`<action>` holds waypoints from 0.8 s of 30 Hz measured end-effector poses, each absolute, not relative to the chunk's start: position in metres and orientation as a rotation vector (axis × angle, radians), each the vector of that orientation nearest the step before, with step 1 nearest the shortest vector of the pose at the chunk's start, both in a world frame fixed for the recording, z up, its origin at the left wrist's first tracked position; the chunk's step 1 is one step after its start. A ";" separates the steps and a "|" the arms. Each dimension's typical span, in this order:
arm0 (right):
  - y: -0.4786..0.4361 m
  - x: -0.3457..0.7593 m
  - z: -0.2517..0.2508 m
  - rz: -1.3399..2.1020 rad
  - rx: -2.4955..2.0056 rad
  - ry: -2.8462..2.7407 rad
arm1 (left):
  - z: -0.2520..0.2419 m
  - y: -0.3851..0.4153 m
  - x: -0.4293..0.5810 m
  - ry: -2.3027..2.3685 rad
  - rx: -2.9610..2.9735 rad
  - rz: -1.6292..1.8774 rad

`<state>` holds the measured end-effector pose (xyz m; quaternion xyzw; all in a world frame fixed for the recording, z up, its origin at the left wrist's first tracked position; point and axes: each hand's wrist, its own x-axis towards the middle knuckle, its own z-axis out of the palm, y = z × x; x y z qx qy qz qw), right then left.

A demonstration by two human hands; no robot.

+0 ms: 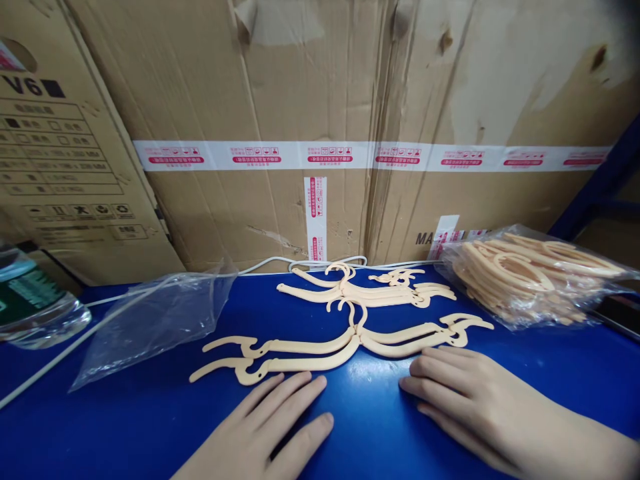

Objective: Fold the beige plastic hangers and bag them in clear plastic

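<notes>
Two beige plastic clothes hangers [320, 363] lie side by side on the blue table, their hooks pointing away from me and curved pieces at their arm ends. Below their left arms, my left hand [270, 427] lies with fingers spread and holds nothing. My right hand [465, 400] rests on the table by the right arms, its fingers loosely bent and nothing visible in them. Its fingertips are close to the nearer arm; whether they touch it I cannot tell. Behind lie more beige hangers [310, 294], with curved pieces on the right only. Small beige pieces [397, 276] sit behind those.
On the right, a clear bag [530, 280] is full of beige hanger parts. A flat clear plastic bag [155, 327] lies at left beside a white cable [50, 363] and a water bottle [37, 300]. Large cardboard boxes [270, 87] stand against the table's back.
</notes>
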<state>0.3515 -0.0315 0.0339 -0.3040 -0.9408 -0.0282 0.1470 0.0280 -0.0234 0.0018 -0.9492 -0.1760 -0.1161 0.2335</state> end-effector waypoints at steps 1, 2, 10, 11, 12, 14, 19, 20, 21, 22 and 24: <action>-0.031 0.352 0.034 -0.089 -0.872 -2.709 | 0.002 -0.024 0.027 -0.491 -2.610 -0.297; -0.031 0.352 0.034 -0.095 -0.871 -2.712 | 0.002 -0.025 0.027 -0.499 -2.612 -0.278; -0.031 0.352 0.032 -0.096 -0.871 -2.727 | 0.005 -0.026 0.028 -0.512 -2.607 -0.232; -0.031 0.351 0.032 -0.104 -0.867 -2.721 | 0.005 -0.026 0.028 -0.511 -2.609 -0.230; -0.031 0.351 0.032 -0.112 -0.860 -2.715 | 0.005 -0.026 0.028 -0.515 -2.610 -0.231; -0.031 0.351 0.033 -0.127 -0.848 -2.703 | 0.005 -0.026 0.028 -0.518 -2.615 -0.238; -0.030 0.350 0.033 -0.138 -0.833 -2.686 | 0.006 -0.026 0.029 -0.545 -2.635 -0.272; -0.030 0.350 0.033 -0.136 -0.830 -2.685 | 0.006 -0.026 0.029 -0.551 -2.642 -0.280; -0.030 0.350 0.033 -0.133 -0.828 -2.684 | 0.006 -0.026 0.028 -0.549 -2.652 -0.287; -0.030 0.350 0.034 -0.130 -0.828 -2.684 | 0.007 -0.026 0.028 -0.548 -2.661 -0.290; -0.031 0.350 0.034 -0.122 -0.833 -2.685 | 0.007 -0.026 0.028 -0.545 -2.672 -0.294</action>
